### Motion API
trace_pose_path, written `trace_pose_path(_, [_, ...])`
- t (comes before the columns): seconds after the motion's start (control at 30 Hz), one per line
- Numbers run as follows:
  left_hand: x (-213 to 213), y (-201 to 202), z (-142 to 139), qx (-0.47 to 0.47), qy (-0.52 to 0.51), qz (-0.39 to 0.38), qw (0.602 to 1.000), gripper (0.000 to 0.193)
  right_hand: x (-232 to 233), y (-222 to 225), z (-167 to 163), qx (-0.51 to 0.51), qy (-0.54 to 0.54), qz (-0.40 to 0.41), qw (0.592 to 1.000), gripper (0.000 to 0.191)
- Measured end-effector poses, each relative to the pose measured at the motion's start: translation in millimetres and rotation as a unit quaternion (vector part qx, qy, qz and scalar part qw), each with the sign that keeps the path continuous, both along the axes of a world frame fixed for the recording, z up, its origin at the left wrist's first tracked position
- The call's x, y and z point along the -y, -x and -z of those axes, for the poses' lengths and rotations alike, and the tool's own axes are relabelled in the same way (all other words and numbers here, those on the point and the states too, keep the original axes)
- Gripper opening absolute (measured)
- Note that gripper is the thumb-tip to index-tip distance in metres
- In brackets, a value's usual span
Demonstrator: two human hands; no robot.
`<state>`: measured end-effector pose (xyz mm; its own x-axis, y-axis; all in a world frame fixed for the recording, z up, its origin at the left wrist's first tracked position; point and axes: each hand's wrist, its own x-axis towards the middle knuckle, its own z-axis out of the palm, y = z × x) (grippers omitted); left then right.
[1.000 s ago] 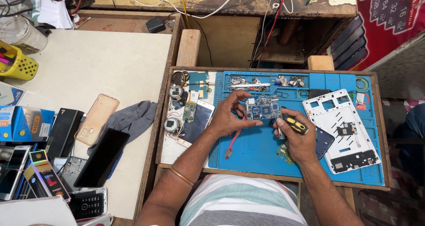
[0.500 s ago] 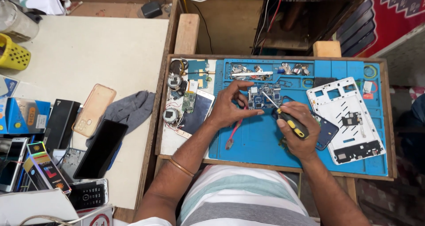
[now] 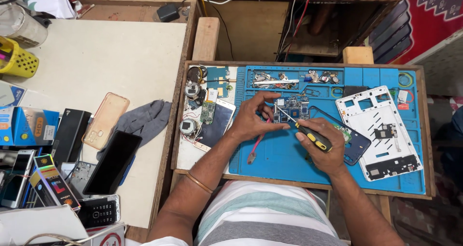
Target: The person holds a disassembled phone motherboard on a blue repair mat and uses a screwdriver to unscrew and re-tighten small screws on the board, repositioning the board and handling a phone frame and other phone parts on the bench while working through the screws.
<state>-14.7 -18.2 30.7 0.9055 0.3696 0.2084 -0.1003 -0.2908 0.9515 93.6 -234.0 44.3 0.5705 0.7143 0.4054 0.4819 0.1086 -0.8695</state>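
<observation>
Gripping a black-and-yellow screwdriver (image 3: 308,135), the right hand (image 3: 322,146) angles its tip onto a small blue circuit board (image 3: 292,108) lying on the blue work mat (image 3: 284,159). The left hand (image 3: 253,118) curls over the board's left edge, fingers pinching it steady against the mat. A pink tool (image 3: 254,148) lies just below that hand. A white phone frame (image 3: 378,130) rests on the mat's right side, a dark blue phone housing (image 3: 354,142) beside the right hand, and a grey cloth (image 3: 144,120) lies on the adjoining table.
</observation>
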Motion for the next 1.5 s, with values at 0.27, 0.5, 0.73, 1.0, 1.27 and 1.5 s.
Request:
trace_pose_path(0.27, [-0.8,-0.3,3.3,-0.017,-0.005,0.003,1.0,0.078,3.2,-7.2,3.7,-0.021,-0.014,-0.026,0.999,0.027])
trace_pose_path(0.5, [-4.2,-1.0,5.3,-0.016,0.01,0.003,1.0,0.077,5.0,-6.8,10.4,-0.042,-0.042,-0.053,0.997,0.023])
trace_pose_path(0.73, [-3.9,-2.6,5.7,0.031,0.02,-0.039,0.999,0.077,4.3,-10.8,16.3,-0.183,-0.106,0.099,0.972,0.025])
trace_pose_path(1.0, [-3.1,-0.4,8.5,0.024,0.016,-0.035,0.999,0.076,2.4,-12.9,19.0,-0.246,-0.144,0.096,0.954,0.027])
trace_pose_path(1.27, [-4.7,-3.5,10.1,0.082,0.098,-0.022,0.992,0.074,-1.2,-20.7,17.9,-0.359,-0.177,0.09,0.912,0.028])
trace_pose_path(1.5, [-2.0,0.6,2.2,0.054,0.091,0.0,0.994,0.076,-2.8,-14.6,18.2,-0.364,-0.11,0.039,0.924,0.033])
